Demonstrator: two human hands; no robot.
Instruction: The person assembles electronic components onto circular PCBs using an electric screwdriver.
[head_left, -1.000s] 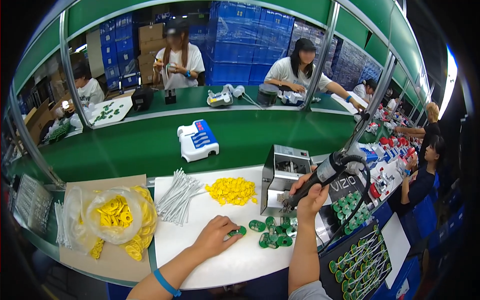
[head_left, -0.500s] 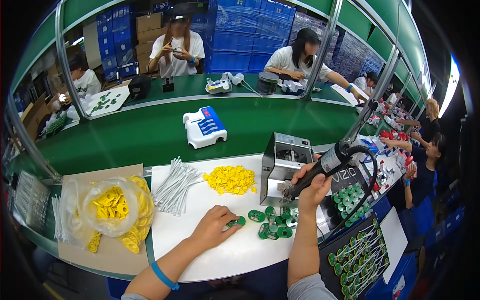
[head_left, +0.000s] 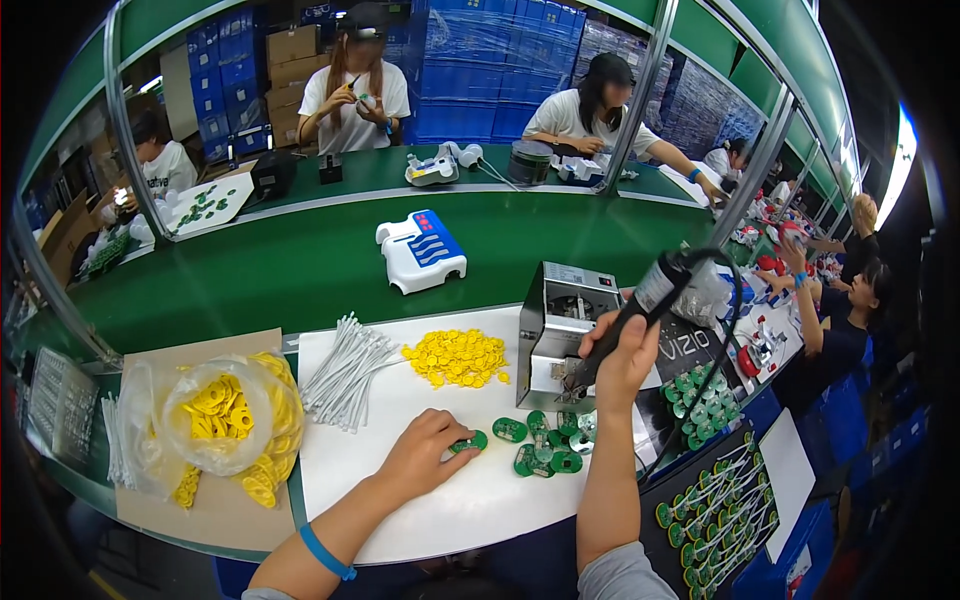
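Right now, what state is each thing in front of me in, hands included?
Left hand: closed on a green circuit board.
Right hand: gripping a black corded tool.
Black corded tool: held tilted, working end down.
Plastic bag: open, yellow pieces inside.
Small yellow discs: loose heap.
White cables: loose pile.
Other green boards: loose cluster, some overlapping.
White-and-blue device: resting on the green surface.
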